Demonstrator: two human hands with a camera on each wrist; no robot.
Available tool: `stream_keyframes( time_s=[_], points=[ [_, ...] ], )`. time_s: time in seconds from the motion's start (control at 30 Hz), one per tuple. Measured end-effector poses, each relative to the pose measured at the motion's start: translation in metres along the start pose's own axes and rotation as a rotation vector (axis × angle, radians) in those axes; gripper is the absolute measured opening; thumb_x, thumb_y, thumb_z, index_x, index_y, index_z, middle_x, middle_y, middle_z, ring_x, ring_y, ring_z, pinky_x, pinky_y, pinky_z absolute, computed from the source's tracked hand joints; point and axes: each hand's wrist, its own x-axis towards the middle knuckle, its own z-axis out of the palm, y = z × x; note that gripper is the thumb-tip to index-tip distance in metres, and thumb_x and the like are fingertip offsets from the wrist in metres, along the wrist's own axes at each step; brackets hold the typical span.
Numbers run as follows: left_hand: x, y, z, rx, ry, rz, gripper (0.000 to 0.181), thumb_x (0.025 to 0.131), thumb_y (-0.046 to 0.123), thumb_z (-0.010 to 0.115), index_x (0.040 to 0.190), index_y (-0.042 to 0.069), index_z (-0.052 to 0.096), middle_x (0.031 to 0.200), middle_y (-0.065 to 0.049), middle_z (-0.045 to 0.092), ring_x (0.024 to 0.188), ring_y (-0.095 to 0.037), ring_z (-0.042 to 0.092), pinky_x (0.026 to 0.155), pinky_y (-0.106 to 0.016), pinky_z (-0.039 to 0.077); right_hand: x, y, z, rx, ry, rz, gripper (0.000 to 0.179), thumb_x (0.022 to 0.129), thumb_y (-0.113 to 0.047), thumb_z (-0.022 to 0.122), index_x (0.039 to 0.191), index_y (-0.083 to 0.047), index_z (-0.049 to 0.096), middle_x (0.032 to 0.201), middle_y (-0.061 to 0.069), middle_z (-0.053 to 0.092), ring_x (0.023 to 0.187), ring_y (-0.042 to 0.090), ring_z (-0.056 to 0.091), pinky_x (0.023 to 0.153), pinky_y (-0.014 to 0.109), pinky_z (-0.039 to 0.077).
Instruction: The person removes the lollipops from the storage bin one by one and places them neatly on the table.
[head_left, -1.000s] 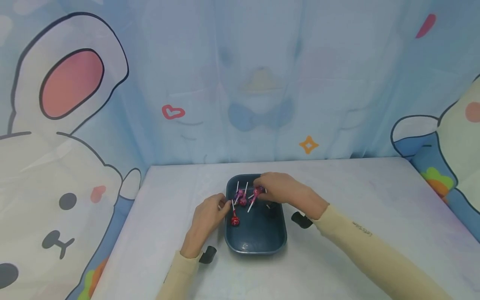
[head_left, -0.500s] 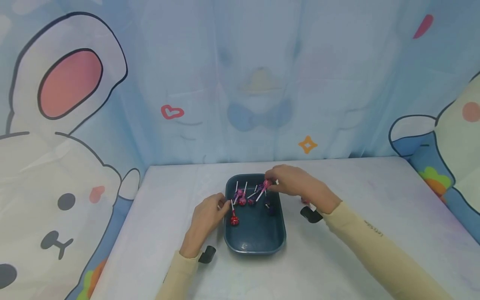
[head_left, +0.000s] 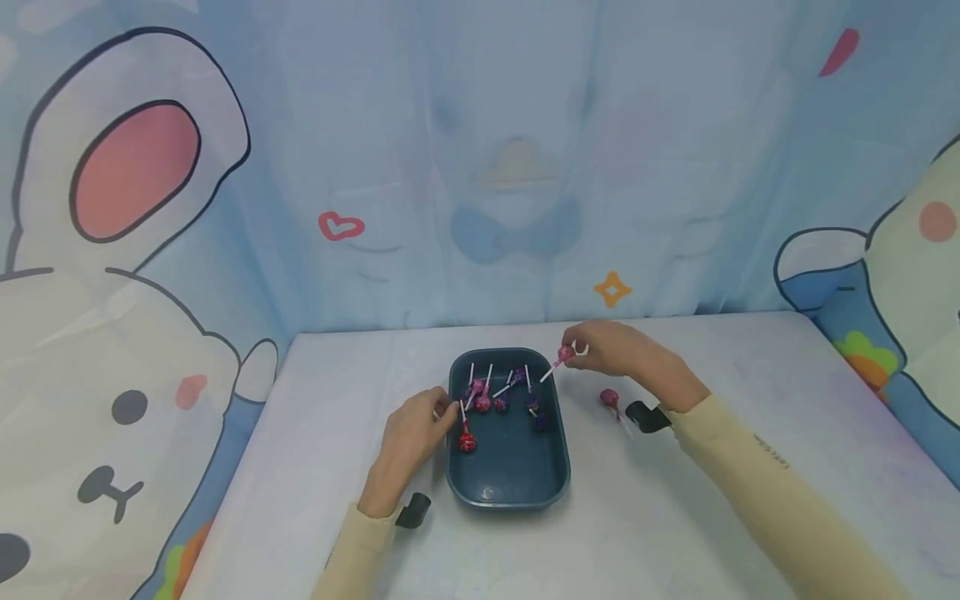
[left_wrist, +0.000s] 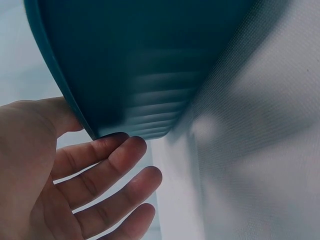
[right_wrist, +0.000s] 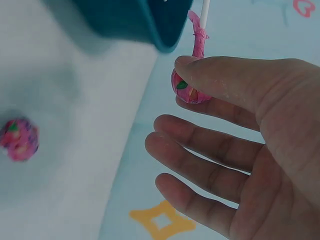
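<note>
My right hand (head_left: 617,350) pinches a pink-wrapped lollipop (head_left: 565,353) by its candy end between thumb and forefinger, just past the tray's far right corner. Its white stick slants down toward the rim; in the right wrist view the same pink lollipop (right_wrist: 183,89) shows a printed wrapper, with the other fingers spread below. My left hand (head_left: 411,435) grips the left rim of a dark blue-green plastic tray (head_left: 512,479), thumb over the edge and fingers against the outer wall. Inside lie a red lollipop (head_left: 467,441) near my left fingertips and several pink and purple lollipops (head_left: 501,402) farther back.
On the white-covered table (head_left: 712,383), another pink lollipop (head_left: 610,398) lies right of the tray, beside the black wrist camera (head_left: 647,417). A blue cartoon curtain (head_left: 525,283) hangs along the back edge of the table.
My right hand has lifted the pink lollipop from the tray and carried it right and back, past the rim. The lollipop on the table has come into view. My left hand stays put.
</note>
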Motion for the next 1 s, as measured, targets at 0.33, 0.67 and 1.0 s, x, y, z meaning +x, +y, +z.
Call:
stream_keyframes(
  time_s=[0.33, 0.67, 1.0],
  points=[
    [-0.001, -0.002, -0.002, -0.001, 0.000, -0.003, 0.025, 0.088, 0.044, 0.053, 0.088, 0.020, 0.060, 0.077, 0.006, 0.059, 0.064, -0.009, 0.050, 0.055, -0.023, 0.041, 0.002, 0.029, 0.013, 0.054, -0.060, 0.090, 0.020, 0.084, -0.022, 0.065, 0.100, -0.011, 0.065, 0.091, 0.005, 0.064, 0.079, 0.017, 0.056, 0.072, 0.036, 0.048],
    [-0.002, -0.001, -0.001, -0.006, 0.008, -0.002, 0.025, 0.088, 0.043, 0.053, 0.087, 0.020, 0.060, 0.076, 0.007, 0.059, 0.064, -0.009, 0.051, 0.054, -0.023, 0.041, 0.004, 0.046, 0.037, 0.039, -0.116, 0.218, 0.019, 0.082, -0.022, 0.067, 0.097, -0.010, 0.064, 0.082, 0.003, 0.060, 0.071, 0.017, 0.051, 0.063, 0.029, 0.044],
    [-0.002, 0.001, 0.000, -0.010, 0.003, 0.002, 0.025, 0.088, 0.044, 0.053, 0.085, 0.020, 0.059, 0.076, 0.007, 0.059, 0.064, -0.009, 0.051, 0.055, -0.024, 0.041, 0.001, 0.049, 0.044, 0.068, -0.141, 0.322, 0.020, 0.082, -0.020, 0.067, 0.098, -0.009, 0.063, 0.082, 0.005, 0.059, 0.074, 0.019, 0.052, 0.066, 0.031, 0.045]
  ],
)
